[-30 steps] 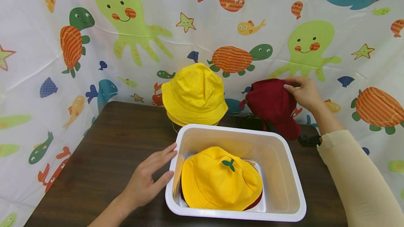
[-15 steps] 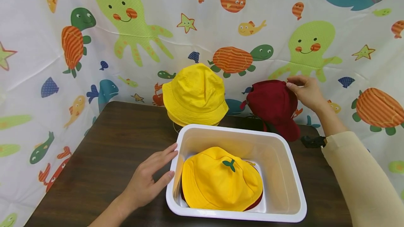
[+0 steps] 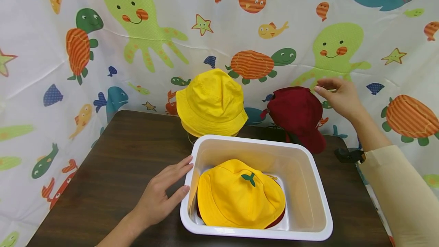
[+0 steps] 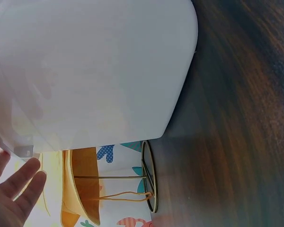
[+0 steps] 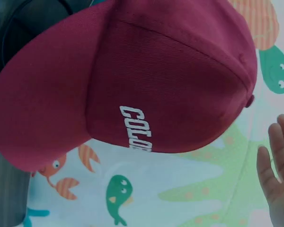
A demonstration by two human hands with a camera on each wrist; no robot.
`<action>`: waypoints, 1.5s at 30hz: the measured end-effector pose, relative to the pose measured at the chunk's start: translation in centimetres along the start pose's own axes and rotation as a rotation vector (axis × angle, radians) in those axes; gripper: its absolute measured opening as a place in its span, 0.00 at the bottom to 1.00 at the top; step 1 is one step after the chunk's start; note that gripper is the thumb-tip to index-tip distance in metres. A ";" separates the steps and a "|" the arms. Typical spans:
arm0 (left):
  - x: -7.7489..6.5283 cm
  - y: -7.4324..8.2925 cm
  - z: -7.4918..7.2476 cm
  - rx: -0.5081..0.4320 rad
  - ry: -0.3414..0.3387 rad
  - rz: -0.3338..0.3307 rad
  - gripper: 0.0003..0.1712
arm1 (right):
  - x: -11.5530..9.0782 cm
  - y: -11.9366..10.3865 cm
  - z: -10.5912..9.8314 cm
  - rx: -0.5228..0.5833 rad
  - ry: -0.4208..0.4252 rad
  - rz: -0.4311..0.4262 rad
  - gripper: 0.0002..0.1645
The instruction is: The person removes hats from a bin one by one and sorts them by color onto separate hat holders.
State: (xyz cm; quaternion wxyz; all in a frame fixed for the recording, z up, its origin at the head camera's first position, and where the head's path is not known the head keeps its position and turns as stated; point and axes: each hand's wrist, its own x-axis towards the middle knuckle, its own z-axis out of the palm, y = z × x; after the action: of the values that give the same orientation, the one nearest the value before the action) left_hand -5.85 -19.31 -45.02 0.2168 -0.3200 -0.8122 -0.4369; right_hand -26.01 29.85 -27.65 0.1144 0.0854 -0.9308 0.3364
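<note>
A dark red baseball cap (image 3: 295, 109) with white lettering on its front hangs at the back right of the table. Just to its right, my right hand (image 3: 341, 96) is apart from it, fingers loosely extended; in the right wrist view a gap shows between the cap (image 5: 175, 75) and the hand (image 5: 279, 165). My left hand (image 3: 161, 193) rests its fingertips against the left rim of a white plastic tub (image 3: 317, 197). Inside the tub lies a yellow hat (image 3: 236, 201) with a green sprout on top, over something dark red at its edge.
Behind the tub, a yellow bucket hat (image 3: 212, 104) sits on a wire stand (image 4: 149, 177) on the dark wood table (image 3: 113, 170). A curtain (image 3: 219, 14) printed with sea animals hangs right behind the table and along its left side.
My right hand has let go of the red cap and drawn away to the right. The cap has settled slightly. My left hand stays at the tub's rim.
</note>
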 end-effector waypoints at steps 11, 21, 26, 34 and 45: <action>0.0 -0.1 0.0 -0.006 0.003 0.009 0.37 | -1.2 -1.2 -0.4 0.007 -0.021 -0.062 0.24; -0.1 -0.2 0.1 -0.003 -0.008 -0.028 0.37 | -3.0 -2.6 -0.4 0.018 -0.088 -0.079 0.26; -0.2 -0.3 0.2 -0.004 -0.008 -0.038 0.36 | -4.2 -3.2 0.2 0.019 -0.119 -0.140 0.25; -0.1 -0.3 0.2 -0.009 -0.015 -0.049 0.35 | -5.9 -4.4 1.0 0.043 -0.151 -0.274 0.23; 0.0 -0.2 0.2 -0.012 -0.004 -0.024 0.37 | -7.3 -5.9 1.9 -0.021 -0.224 -0.394 0.25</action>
State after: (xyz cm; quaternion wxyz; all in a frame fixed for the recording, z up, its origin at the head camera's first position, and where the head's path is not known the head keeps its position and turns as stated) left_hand -6.04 -19.24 -45.19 0.2082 -0.3122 -0.8138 -0.4437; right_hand -17.89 24.74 -27.52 0.0748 0.3012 -0.9066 0.2860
